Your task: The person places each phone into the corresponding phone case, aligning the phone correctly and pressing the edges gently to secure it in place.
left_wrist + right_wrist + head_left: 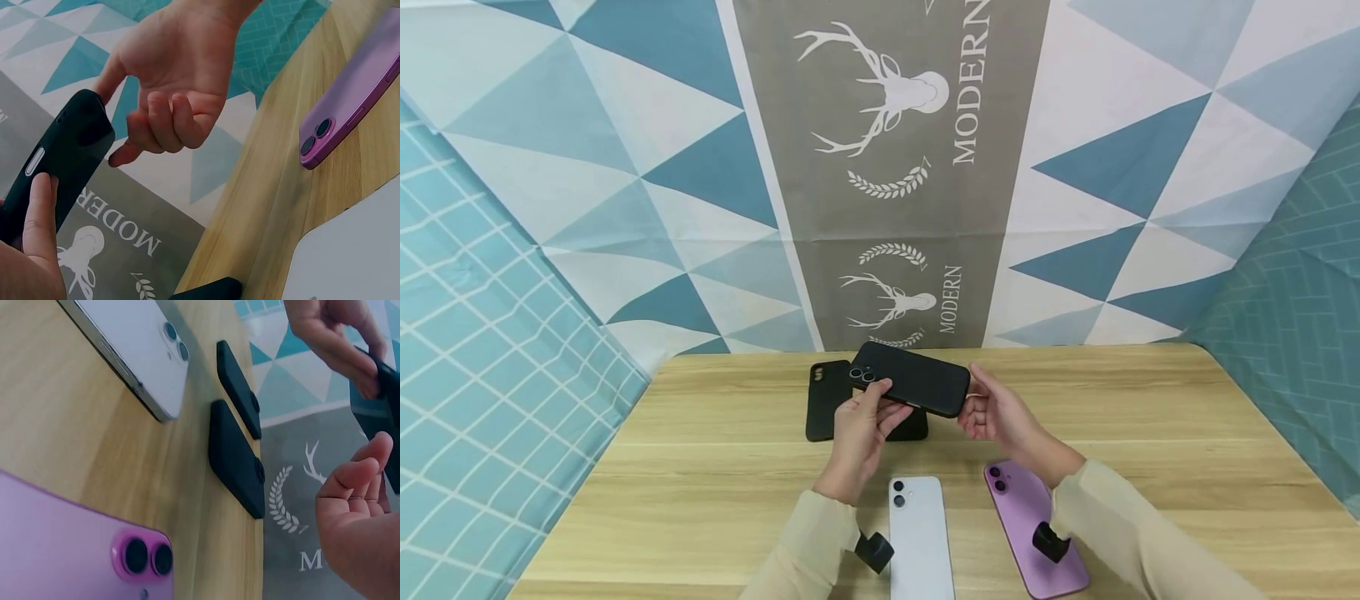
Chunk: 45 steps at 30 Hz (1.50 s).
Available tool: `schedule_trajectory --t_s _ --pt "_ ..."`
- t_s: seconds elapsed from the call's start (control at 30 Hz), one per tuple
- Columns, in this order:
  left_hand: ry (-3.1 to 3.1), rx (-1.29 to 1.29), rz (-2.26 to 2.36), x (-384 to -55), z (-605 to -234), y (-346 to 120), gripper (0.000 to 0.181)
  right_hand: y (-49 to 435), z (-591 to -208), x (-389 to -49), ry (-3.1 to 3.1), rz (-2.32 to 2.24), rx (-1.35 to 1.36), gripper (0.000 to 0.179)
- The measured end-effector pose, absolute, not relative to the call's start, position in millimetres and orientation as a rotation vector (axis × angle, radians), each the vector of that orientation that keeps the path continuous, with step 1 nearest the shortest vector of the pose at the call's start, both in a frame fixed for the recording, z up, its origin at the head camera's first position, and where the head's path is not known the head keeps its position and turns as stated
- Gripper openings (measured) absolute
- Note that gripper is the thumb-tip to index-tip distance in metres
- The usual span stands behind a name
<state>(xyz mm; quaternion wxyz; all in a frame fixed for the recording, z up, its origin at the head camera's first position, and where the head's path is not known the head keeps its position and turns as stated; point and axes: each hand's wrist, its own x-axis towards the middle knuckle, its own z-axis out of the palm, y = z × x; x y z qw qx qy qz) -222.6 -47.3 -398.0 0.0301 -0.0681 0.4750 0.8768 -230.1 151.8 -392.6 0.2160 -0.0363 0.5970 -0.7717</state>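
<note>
My left hand [859, 429] grips a phone in a black case [917, 379], fingers on its near long edge and thumb on the back by the two lenses. The phone is above the table, back upward in the head view, and a pale slot shows on its side in the left wrist view. My right hand [1003, 417] is at the phone's right end, thumb at the far corner and bent fingers at the near one. Beneath the phone lie two black phone cases [236, 459], partly hidden in the head view; one case [826, 404] shows a camera cutout.
A white phone [920, 533] lies back up near my left forearm. A purple phone [1030, 525] lies slanted under my right sleeve. The wooden table [700, 475] meets a patterned cloth [700, 208] at its back edge.
</note>
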Motion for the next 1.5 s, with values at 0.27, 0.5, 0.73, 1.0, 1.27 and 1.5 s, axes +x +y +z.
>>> schedule_trajectory --t_s 0.27,0.5,0.73,1.0,1.27,1.5 --pt "1.530 -0.200 2.589 -220.6 -398.7 -48.9 0.021 157.5 -390.3 -239.1 1.697 -2.105 -0.023 0.033" --pt "1.552 -0.124 2.461 -218.2 -400.9 -46.1 0.023 157.9 -390.9 -242.7 1.777 -2.044 -0.022 0.029" --pt "1.553 -0.039 2.348 -214.4 -400.7 -45.2 0.022 158.0 -391.6 -246.6 1.768 -1.945 -0.129 0.040" --pt "1.538 0.023 2.254 -212.1 -401.3 -39.8 0.020 158.6 -391.3 -248.3 1.682 -1.935 -0.201 0.032" --pt "1.546 0.042 2.163 -210.4 -402.9 -36.6 0.016 156.5 -390.4 -247.4 1.739 -1.863 -0.174 0.029" --pt "1.530 0.032 2.150 -211.0 -401.5 -33.9 0.016 157.9 -393.4 -246.4 1.752 -1.899 -0.131 0.024"
